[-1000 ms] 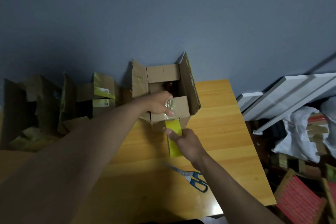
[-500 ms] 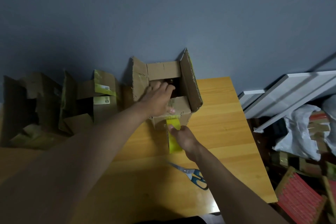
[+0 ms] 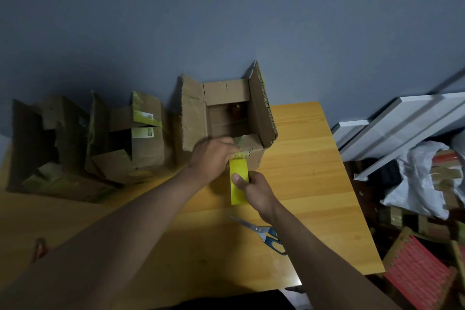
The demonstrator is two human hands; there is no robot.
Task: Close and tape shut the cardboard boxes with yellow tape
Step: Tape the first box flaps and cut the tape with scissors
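Left hand (image 3: 214, 156) has withdrawn from inside the open cardboard box (image 3: 226, 118) on the table (image 3: 314, 184), fingers now pinching the tape end at its near flap; right hand (image 3: 254, 187) grips the yellow tape roll (image 3: 237, 184) just beside the box; taping starts, side flaps unclosed.

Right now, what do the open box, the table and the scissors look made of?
Open box: corrugated cardboard, matte brown; fluting shows on its flap edges.
Table: wood or wood veneer, lightly glossy; grain lines and plank seams show.
Scissors: shiny metal blades, blue handles, probably plastic.
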